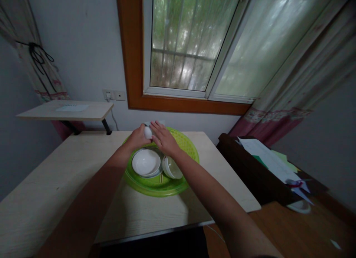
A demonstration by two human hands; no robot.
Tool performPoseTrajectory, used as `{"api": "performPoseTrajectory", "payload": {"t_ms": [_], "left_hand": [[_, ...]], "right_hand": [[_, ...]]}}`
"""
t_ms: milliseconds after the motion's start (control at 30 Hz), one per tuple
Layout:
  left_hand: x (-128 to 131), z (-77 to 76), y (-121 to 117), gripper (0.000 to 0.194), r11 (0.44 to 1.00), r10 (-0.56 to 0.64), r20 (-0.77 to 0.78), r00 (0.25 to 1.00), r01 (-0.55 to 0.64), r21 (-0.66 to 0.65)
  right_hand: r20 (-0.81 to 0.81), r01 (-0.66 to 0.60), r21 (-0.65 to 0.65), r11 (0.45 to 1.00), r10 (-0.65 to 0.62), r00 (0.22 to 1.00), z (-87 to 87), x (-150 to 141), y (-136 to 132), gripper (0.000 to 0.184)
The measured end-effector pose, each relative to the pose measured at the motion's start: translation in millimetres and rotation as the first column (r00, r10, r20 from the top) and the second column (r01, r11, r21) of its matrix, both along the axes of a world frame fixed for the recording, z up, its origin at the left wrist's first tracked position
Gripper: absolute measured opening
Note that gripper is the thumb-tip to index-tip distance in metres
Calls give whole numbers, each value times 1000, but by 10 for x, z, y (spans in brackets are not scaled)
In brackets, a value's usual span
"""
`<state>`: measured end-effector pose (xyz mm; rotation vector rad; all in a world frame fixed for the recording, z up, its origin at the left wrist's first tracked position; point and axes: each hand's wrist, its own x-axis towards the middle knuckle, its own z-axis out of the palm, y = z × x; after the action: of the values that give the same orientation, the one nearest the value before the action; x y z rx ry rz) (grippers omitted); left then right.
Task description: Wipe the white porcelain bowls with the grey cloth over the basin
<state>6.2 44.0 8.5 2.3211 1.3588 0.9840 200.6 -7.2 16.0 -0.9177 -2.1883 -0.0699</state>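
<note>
Above the far part of a round green plastic basket tray [155,192], my left hand [138,136] is closed around a small white oval object [148,132]. It looks like the bowl of a spoon, but I cannot make out its kind for certain. Close beside it is my right hand [164,140], its fingers stretched out toward the object; whether they touch it I cannot tell. In the tray below, a white dish [146,162] rests on another dish, left of the middle. A white bowl [172,169] leans on its side to the right, partly behind my right forearm. Chopsticks [161,177] show between them.
The tray stands on a pale wooden table [111,198]. A small raised shelf [69,111] is at the back left, near a wall socket [114,95]. Behind the table is a window [183,46]. Papers [267,157] lie on dark furniture [239,172] at right.
</note>
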Motion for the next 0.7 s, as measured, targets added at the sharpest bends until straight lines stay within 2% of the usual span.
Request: {"api": "performPoseTrajectory", "payload": {"t_ms": [167,267,367,500,700], "left_hand": [[21,47,-65,51,1000,-4,-42,999,4,-3],[23,72,-83,52,1000,12,-44,999,-12,-14],[18,77,-73,52,999,45,-3,999,-45,-14],[3,52,-42,53,997,82,58,995,-82,-6],[-14,23,1,53,993,121,68,990,-121,-9]], "right_hand": [[-165,21,-91,996,-36,986,-62,63,101,54],[-304,62,-192,979,-119,945,-118,132,179,60],[-376,97,-269,958,-198,905,-158,181,229,66],[-399,85,-273,958,-193,896,-179,187,252,69],[-359,53,-205,977,-125,925,-166,173,221,66]]}}
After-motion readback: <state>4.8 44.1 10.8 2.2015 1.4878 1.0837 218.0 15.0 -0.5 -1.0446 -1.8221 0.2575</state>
